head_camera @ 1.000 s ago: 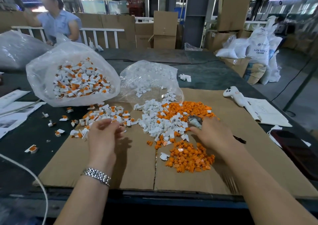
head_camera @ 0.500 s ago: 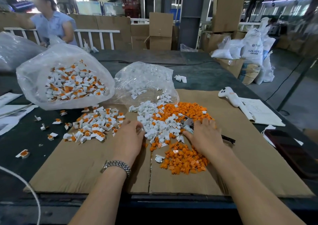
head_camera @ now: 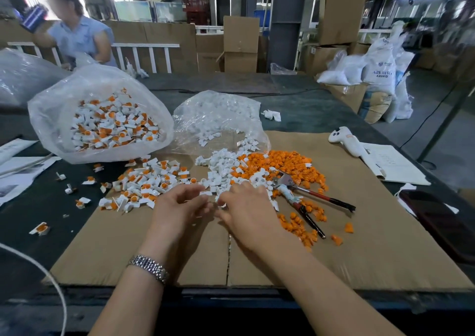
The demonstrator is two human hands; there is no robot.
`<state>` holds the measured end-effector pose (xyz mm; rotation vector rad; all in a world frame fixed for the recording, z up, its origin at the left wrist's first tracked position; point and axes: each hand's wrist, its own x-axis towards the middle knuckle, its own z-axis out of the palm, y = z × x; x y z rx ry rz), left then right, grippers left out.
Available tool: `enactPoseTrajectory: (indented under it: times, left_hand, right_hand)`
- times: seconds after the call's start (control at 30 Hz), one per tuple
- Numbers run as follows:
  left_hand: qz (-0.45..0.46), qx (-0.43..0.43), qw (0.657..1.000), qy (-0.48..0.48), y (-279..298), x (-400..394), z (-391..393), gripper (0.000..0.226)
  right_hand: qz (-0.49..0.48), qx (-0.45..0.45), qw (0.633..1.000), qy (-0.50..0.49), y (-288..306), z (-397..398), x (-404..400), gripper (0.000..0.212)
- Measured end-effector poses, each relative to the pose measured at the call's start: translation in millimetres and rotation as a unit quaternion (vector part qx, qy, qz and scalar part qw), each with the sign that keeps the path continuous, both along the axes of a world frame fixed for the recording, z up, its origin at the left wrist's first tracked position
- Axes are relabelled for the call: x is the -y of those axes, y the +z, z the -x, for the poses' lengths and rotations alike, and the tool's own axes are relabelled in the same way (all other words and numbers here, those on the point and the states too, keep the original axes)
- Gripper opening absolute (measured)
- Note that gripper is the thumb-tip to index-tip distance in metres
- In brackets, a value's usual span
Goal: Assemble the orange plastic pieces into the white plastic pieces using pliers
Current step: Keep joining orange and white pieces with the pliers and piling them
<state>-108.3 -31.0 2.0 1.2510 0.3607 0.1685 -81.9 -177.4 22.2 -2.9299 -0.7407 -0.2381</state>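
My left hand (head_camera: pixel 177 204) and my right hand (head_camera: pixel 246 212) meet fingertip to fingertip at the near edge of the loose white plastic pieces (head_camera: pixel 221 168). My left fingers pinch a small white piece (head_camera: pixel 205 194). My right hand is palm down, its fingers are curled and blurred, and what they hold is hidden. The pliers (head_camera: pixel 303 194), with red and black handles, lie free on the cardboard just right of my right hand. They rest on the heap of orange plastic pieces (head_camera: pixel 282 163). Assembled white-and-orange pieces (head_camera: pixel 149 181) lie in a pile to the left.
A clear bag of assembled pieces (head_camera: pixel 100 122) and a clear bag of white pieces (head_camera: pixel 216 120) stand behind the piles. The cardboard sheet (head_camera: pixel 372 245) covers the table. A white handheld device (head_camera: pixel 347 140), papers (head_camera: pixel 393 163) and a dark phone (head_camera: pixel 442 220) lie right. A person (head_camera: pixel 77 35) works far left.
My right hand has let go of the pliers, which now lie on the cardboard. My left hand has moved right from the assembled pile to the white pieces, and both hands have come together.
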Motion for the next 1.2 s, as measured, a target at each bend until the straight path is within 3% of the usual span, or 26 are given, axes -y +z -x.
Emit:
enactPoseTrajectory:
  times: [0.03,0.2,0.37,0.5,0.57,0.63,0.8,0.97,1.2]
  left_hand:
    - [0.042,-0.007,0.999,-0.001,0.4,-1.2,2.0,0.021]
    - [0.074,-0.008,0.997,-0.035,1.6,-17.1,2.9,0.027]
    - [0.13,0.014,0.989,-0.069,-3.7,-22.7,2.2,0.031]
    - [0.101,0.024,0.991,-0.081,-5.9,-18.4,3.9,0.029]
    - [0.092,0.023,0.991,-0.092,-5.3,-16.2,6.0,0.026]
    - [0.086,0.029,0.99,-0.108,-4.0,-14.3,8.1,0.024]
    - [0.074,0.06,0.985,-0.145,-0.5,-10.7,11.4,0.022]
    - [0.086,0.066,0.983,-0.15,0.4,-4.1,12.8,0.019]
    - [0.076,0.073,0.974,-0.2,8.1,-3.6,15.9,0.023]
  right_hand:
    - [0.015,0.002,1.0,-0.002,-1.9,-0.1,-4.4,0.03]
    - [-0.008,0.012,1.0,-0.007,-8.3,1.2,-8.5,0.024]
    - [-0.213,-0.044,0.976,-0.01,4.2,-1.0,9.7,0.013]
    - [-0.395,-0.14,0.908,-0.022,15.3,1.6,23.2,0.011]
    - [-0.437,-0.176,0.882,-0.01,19.3,3.5,26.6,0.01]
    - [-0.432,-0.182,0.883,0.012,23.1,5.6,27.7,0.009]
    - [-0.332,-0.113,0.935,0.05,32.4,11.7,26.4,0.012]
    - [-0.273,-0.077,0.956,0.073,38.5,17.9,23.1,0.013]
    - [-0.278,-0.084,0.954,0.074,43.5,19.4,30.2,0.013]
